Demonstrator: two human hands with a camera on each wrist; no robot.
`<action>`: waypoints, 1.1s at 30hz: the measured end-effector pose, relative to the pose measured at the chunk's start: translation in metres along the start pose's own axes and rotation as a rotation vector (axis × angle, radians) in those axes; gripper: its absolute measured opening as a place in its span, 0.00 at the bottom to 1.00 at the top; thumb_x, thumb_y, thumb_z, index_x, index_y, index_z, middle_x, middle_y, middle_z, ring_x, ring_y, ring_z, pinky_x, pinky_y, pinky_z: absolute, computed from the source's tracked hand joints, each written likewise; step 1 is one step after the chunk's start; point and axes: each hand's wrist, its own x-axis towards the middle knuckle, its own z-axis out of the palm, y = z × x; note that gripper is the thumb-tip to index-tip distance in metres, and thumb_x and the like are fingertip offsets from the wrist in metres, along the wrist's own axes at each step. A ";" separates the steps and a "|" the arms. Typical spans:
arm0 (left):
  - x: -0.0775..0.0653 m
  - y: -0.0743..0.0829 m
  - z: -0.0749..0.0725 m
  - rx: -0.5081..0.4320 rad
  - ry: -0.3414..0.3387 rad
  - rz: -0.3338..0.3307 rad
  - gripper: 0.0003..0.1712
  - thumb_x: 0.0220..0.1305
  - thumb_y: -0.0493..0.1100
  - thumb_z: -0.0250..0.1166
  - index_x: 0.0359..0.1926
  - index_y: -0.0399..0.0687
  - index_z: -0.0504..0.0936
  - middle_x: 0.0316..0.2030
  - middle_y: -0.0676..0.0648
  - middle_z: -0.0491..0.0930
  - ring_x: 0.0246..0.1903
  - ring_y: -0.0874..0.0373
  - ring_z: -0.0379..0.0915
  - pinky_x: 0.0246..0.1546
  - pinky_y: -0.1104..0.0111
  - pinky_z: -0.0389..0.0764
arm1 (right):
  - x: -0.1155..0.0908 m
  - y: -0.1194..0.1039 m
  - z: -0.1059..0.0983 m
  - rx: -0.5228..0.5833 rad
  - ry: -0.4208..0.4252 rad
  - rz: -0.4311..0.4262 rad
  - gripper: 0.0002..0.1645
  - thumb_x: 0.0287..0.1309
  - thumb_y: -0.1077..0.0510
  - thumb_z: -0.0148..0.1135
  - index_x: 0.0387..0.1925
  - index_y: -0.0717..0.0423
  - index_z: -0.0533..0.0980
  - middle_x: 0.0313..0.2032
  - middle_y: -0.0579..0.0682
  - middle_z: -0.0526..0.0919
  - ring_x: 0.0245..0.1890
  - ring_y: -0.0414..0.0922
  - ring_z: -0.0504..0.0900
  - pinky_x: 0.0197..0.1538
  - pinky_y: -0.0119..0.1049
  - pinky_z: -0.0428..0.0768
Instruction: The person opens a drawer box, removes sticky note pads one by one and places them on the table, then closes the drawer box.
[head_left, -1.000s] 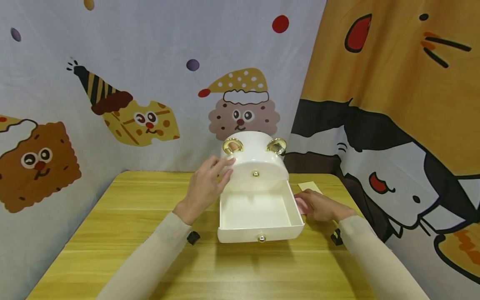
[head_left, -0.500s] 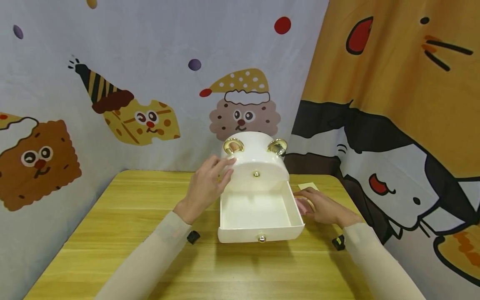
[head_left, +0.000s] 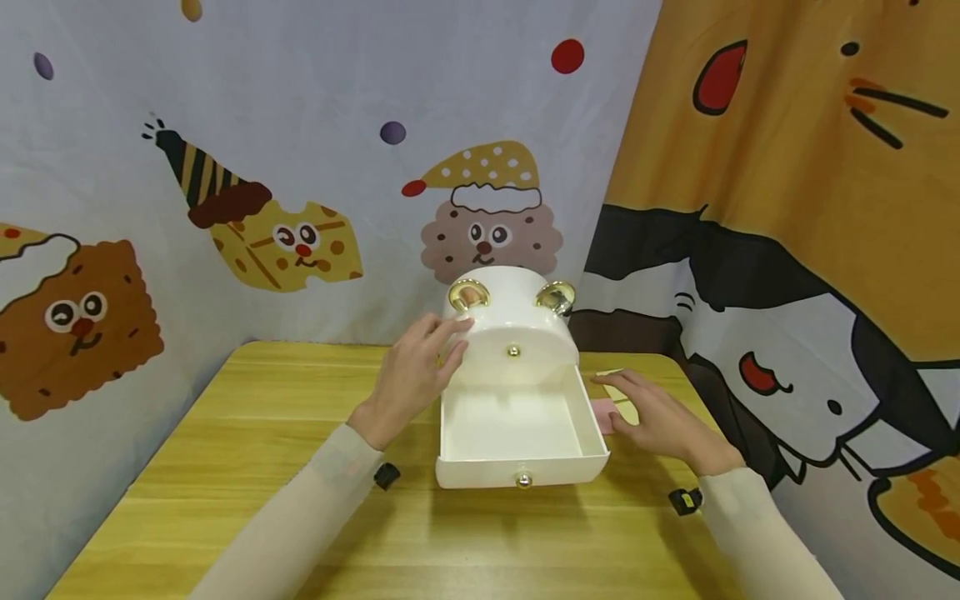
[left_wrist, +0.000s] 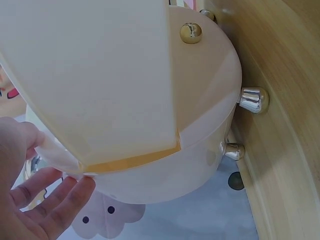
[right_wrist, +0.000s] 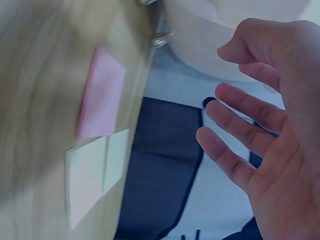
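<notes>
A white drawer box [head_left: 504,287] with gold ear-shaped trims stands on the wooden table, its lower drawer [head_left: 517,417] pulled out and bare inside. My left hand [head_left: 408,367] rests at the box's upper left side; in the left wrist view its fingertips [left_wrist: 80,192] touch the edge of the white body. My right hand [head_left: 663,417] hovers right of the drawer with fingers spread and nothing in them. Beneath and beside it lie a pink sticky-note pad [head_left: 602,415] and pale yellow sticky notes [right_wrist: 85,182]. The drawer wall hides part of the pink pad in the head view.
Small gold knobs [head_left: 523,480] sit on the drawer fronts. Short metallic feet [left_wrist: 254,100] lift the box off the table [head_left: 247,442]. A printed cartoon curtain [head_left: 300,100] hangs right behind the table, and another one [head_left: 787,250] along its right side.
My right hand has let go of the pink pad, spread its fingers and drawn back to the right. The pad now lies flat beside the drawer. My left hand has stayed in place.
</notes>
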 end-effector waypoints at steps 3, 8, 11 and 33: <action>-0.001 0.001 0.000 -0.001 0.002 0.002 0.20 0.84 0.43 0.75 0.71 0.50 0.91 0.42 0.44 0.84 0.30 0.56 0.76 0.26 0.67 0.82 | -0.003 -0.009 -0.005 -0.008 0.027 -0.012 0.37 0.73 0.64 0.77 0.80 0.52 0.79 0.73 0.57 0.86 0.72 0.63 0.87 0.71 0.70 0.88; -0.001 0.001 0.000 -0.003 0.004 0.003 0.20 0.83 0.43 0.75 0.71 0.50 0.91 0.43 0.44 0.84 0.30 0.55 0.76 0.26 0.67 0.82 | -0.008 -0.022 -0.011 -0.033 0.063 -0.034 0.36 0.74 0.62 0.78 0.79 0.53 0.79 0.73 0.57 0.86 0.71 0.62 0.88 0.69 0.67 0.90; 0.000 0.001 0.000 -0.001 -0.004 -0.002 0.20 0.84 0.43 0.74 0.71 0.50 0.90 0.44 0.44 0.85 0.31 0.55 0.77 0.27 0.66 0.83 | -0.012 -0.029 -0.015 -0.049 0.085 -0.040 0.36 0.75 0.62 0.78 0.80 0.52 0.79 0.73 0.56 0.86 0.70 0.61 0.89 0.67 0.66 0.91; 0.002 0.003 -0.002 0.026 -0.031 0.019 0.21 0.85 0.44 0.72 0.73 0.50 0.88 0.53 0.42 0.87 0.35 0.53 0.84 0.29 0.65 0.89 | -0.022 -0.089 -0.030 -0.119 0.323 -0.294 0.33 0.62 0.65 0.82 0.68 0.46 0.89 0.56 0.43 0.89 0.44 0.36 0.85 0.45 0.24 0.84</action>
